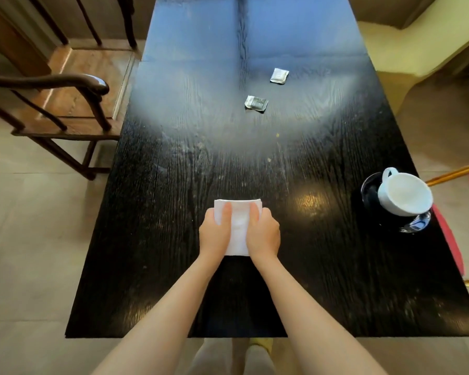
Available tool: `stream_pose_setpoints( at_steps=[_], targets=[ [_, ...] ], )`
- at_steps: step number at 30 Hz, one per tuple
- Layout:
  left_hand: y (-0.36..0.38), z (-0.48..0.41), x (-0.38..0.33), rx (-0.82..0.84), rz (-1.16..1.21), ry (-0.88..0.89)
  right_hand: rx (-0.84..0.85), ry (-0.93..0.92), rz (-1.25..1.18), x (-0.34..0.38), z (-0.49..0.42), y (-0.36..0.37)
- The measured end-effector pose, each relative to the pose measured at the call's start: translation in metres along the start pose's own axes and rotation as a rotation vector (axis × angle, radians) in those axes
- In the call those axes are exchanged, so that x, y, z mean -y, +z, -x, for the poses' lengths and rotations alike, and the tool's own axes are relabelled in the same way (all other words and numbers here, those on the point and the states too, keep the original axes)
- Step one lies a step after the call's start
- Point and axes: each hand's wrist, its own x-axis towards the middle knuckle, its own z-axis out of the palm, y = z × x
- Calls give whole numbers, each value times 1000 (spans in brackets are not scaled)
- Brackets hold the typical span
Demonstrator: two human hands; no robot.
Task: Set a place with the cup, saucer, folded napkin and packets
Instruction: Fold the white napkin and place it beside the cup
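A white folded napkin (238,226) lies on the dark wooden table (173,239) near the middle front. My left hand (215,234) grips its left edge, thumb on top. My right hand (263,232) grips its right edge the same way. Two silver packets lie farther back: one (256,103) at the centre, the other (279,76) beyond it to the right. A white cup (404,194) lies tilted on a dark saucer (374,196) at the table's right edge.
A wooden armchair (65,104) stands at the table's left side. A red-cushioned chair (455,231) with gold legs sits close to the right edge beside the saucer. A pale sofa (417,44) is at the back right.
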Motion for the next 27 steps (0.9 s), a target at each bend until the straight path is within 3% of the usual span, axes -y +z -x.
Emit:
stream_pose_setpoints(
  at_steps=[5, 16, 27],
  targets=[
    [5, 6, -1, -72, -76, -33, -40, -12, 169, 3, 5, -3],
    [18, -3, -78, -45, -132, 82, -128, -70, 124, 48, -19, -57],
    [136, -7, -172, 11, -141, 154, -196, -113, 98, 32, -115, -172]
  ],
)
